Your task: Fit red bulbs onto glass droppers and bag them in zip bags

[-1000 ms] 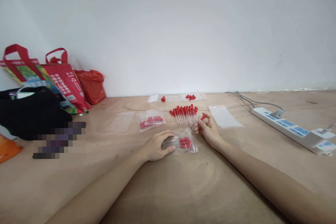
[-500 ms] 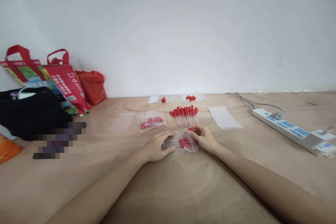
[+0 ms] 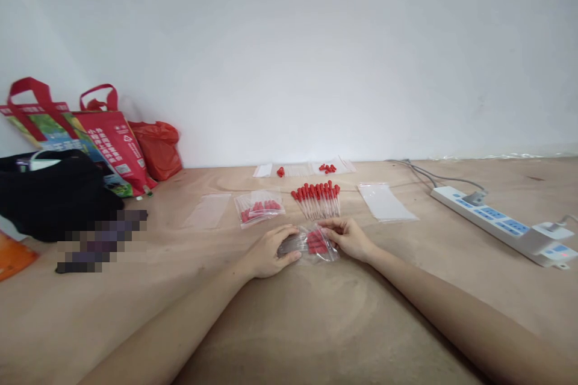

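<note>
A small clear plastic bag (image 3: 311,245) with several red-capped glass droppers inside lies on the wooden table (image 3: 325,319). My left hand (image 3: 270,252) is curled over the bag's left end and holds it down. My right hand (image 3: 348,236) is closed on the bag's right, open end, fingers pinched at the red caps. Just beyond the bag lies a row of loose red-capped droppers (image 3: 318,200).
A filled bag of droppers (image 3: 259,207) and an empty clear bag (image 3: 209,209) lie at the left, a flat stack of bags (image 3: 386,201) at the right, loose red caps (image 3: 327,167) by the wall. A power strip (image 3: 506,225) sits right; red shopping bags (image 3: 106,132) and a black bag (image 3: 54,192) left.
My right hand, which held one dropper up beside the row a second ago, has come down to the bag's open end and the dropper is out of sight. The left hand has stayed put.
</note>
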Tool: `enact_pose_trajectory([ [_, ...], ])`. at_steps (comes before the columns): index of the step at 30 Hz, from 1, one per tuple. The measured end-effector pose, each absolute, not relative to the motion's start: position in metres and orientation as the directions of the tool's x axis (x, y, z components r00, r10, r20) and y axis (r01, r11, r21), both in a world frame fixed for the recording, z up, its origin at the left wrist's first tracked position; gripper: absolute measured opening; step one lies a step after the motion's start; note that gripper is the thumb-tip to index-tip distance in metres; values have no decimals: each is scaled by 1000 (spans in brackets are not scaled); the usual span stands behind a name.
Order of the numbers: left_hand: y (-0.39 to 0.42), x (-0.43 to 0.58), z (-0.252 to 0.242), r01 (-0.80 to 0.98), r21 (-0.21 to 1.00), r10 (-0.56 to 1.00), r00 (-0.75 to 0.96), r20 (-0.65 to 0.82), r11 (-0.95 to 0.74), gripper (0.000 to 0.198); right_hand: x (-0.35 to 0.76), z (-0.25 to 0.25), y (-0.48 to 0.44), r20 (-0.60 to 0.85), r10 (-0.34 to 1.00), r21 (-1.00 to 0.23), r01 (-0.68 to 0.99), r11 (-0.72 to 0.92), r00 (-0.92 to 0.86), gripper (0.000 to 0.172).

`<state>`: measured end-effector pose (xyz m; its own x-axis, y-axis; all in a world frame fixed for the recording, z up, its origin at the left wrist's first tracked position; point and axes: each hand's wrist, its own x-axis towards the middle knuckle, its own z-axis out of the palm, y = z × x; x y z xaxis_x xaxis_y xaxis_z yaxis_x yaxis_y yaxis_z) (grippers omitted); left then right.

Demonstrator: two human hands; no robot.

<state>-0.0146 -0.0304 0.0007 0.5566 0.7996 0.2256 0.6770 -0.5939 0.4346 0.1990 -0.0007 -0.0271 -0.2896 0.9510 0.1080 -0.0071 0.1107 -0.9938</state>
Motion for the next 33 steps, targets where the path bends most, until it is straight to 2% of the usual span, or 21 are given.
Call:
enact_pose_trajectory([
  [4, -31, -15, 1, 673, 439, 798, 556, 231, -596, 40, 199, -26, -1, 89, 965, -996, -19, 87, -245, 31],
  [9, -31, -15, 1, 682, 423, 798, 559, 224, -596, 41, 199, -28, 2, 67, 965, -990, 107, 97, -254, 28],
  [16, -30, -15, 0, 692, 423, 807, 551, 215, -585, 42, 199, -37, 5, 202, 963, -948, 209, 238, -179, 23],
  [21, -31, -15, 0, 690, 438, 812, 543, 213, -576, 43, 210, -41, 22, 362, 929, -896, 301, 326, 71, 22],
  [23, -31, -15, 0, 685, 441, 809, 545, 220, -580, 42, 214, -41, 30, 376, 918, -886, 338, 318, 125, 24],
  [27, -31, -15, 1, 679, 435, 801, 555, 224, -592, 42, 217, -37, 40, 346, 932, -865, 422, 271, 110, 29],
  [33, -31, -14, 2, 685, 444, 811, 544, 215, -577, 42, 204, -23, 53, 312, 941, -742, 652, 156, 130, 23],
])
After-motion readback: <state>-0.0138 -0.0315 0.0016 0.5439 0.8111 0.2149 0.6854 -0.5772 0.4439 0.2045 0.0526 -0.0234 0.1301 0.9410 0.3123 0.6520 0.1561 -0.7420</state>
